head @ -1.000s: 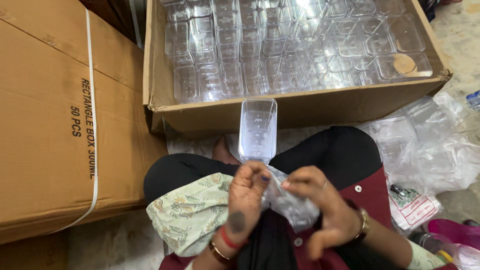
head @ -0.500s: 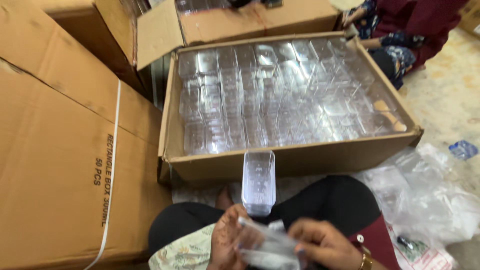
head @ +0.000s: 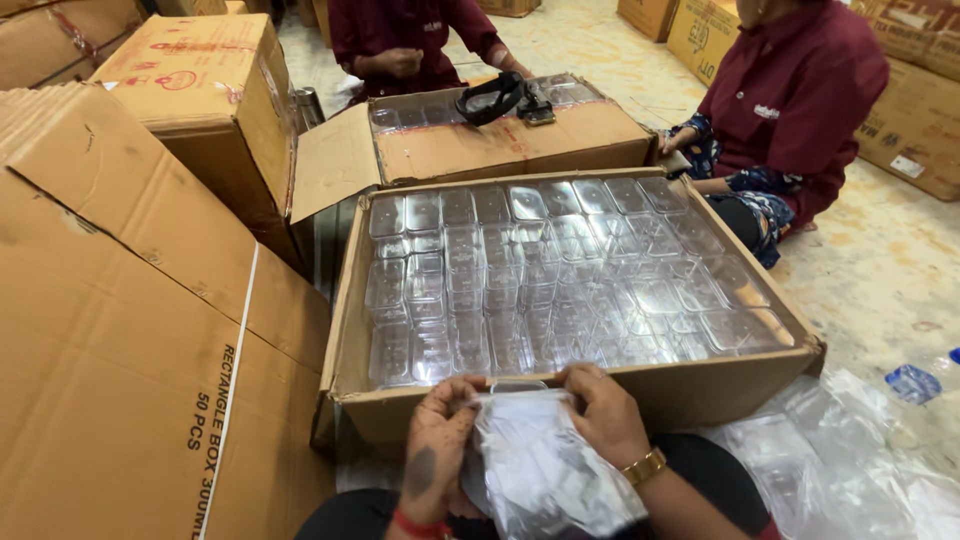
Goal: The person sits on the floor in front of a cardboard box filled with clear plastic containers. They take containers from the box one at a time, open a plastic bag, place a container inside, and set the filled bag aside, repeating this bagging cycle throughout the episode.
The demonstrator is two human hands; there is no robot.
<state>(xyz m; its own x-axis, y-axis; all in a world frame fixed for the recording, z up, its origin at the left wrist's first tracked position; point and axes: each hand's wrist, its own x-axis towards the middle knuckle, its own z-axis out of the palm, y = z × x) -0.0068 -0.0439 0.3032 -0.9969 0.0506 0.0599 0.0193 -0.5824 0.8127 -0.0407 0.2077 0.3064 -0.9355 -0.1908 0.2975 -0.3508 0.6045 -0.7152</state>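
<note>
- Clear plastic bag, crinkled, held low in the middle of the view over the lap, just in front of the near wall of the open carton.
- Clear plastic container partly inside the bag's mouth, only its top rim showing above the film.
- Left hand closed on the bag's left edge, fingers curled over the film.
- Right hand clamped on the bag's upper right edge, gold watch on the wrist.
- Open carton packed with rows of stacked clear rectangular containers, flaps spread outward.
- Tall sealed cartons stacked just to the left, white strap running down one.
- Second open carton behind, black strap-like item lying on top.
- Loose clear bags on the floor at right, near a small blue-capped bottle.
- Two people in maroon shirts seated beyond the cartons.
</note>
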